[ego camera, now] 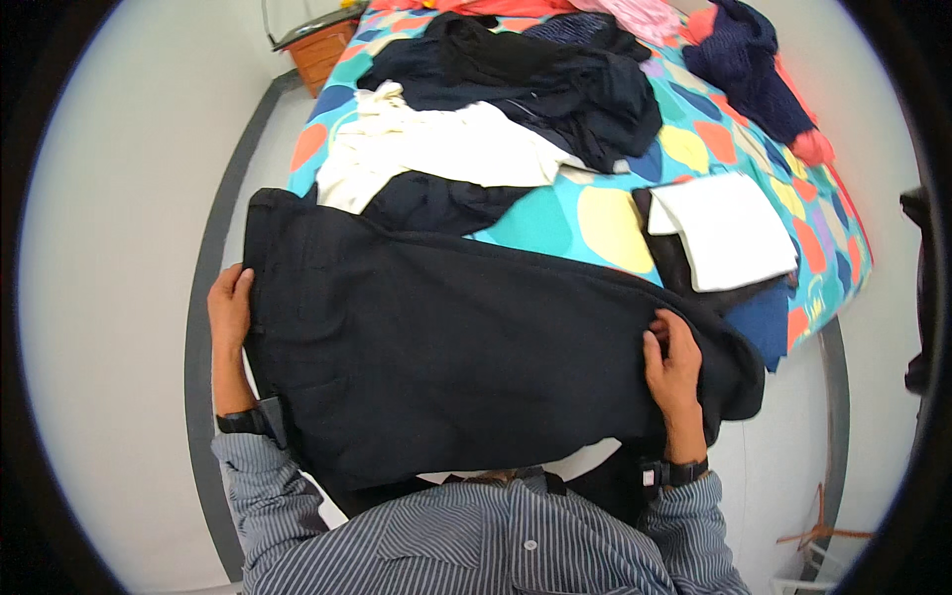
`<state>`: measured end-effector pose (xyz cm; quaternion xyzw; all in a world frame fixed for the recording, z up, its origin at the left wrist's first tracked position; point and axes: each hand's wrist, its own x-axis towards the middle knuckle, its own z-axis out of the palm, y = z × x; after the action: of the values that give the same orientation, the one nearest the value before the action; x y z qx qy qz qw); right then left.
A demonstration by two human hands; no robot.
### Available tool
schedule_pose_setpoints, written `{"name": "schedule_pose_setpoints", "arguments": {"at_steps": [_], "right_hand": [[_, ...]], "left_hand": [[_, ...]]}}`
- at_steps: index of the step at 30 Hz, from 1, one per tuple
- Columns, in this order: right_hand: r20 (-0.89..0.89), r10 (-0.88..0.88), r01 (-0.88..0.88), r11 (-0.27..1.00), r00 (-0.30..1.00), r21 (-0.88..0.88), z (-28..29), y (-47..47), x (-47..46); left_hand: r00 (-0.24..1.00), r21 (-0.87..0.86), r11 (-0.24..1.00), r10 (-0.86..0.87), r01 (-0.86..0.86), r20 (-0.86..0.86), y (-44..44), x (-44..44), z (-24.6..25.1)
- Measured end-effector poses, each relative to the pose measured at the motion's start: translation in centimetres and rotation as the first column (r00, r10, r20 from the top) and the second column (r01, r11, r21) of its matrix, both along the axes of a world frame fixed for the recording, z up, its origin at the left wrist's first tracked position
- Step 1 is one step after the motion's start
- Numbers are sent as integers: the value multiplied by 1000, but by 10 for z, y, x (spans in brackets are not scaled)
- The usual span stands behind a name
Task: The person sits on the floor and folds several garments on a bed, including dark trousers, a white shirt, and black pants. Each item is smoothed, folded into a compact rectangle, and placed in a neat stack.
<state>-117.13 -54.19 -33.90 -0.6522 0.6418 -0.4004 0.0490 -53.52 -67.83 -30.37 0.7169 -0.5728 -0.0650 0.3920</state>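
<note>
Black trousers (461, 342) are spread sideways in front of me, with the waistband at the left and the legs towards the right. My left hand (229, 305) grips the waistband edge, its thumb on top. My right hand (673, 357) pinches the cloth of the legs near the right end between thumb and fingers. The upper edge of the trousers overlaps the near edge of a bed with a patterned sheet (539, 219). Just beyond my right hand, a folded white cloth (732, 238) lies on folded dark and blue garments (758, 320).
On the bed lie a rumpled cream garment (454, 145), a heap of black clothes (535, 74) and a navy knitted garment (751, 82). A wooden bedside cabinet (320, 56) stands at the far left. Walls flank both sides; a brown hanger (822, 532) is at lower right.
</note>
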Motion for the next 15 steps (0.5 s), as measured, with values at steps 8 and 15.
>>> {"name": "schedule_pose_setpoints", "arguments": {"at_steps": [8,15], "right_hand": [[-84,-15,20,998,996,60,-12,-2,-1],[-192,-165,165,986,967,-17,-2,28,-17]], "left_hand": [[744,266,933,-4,244,-668,33,-9,-70],[997,-91,994,60,-56,45,-7,83,-49]]}}
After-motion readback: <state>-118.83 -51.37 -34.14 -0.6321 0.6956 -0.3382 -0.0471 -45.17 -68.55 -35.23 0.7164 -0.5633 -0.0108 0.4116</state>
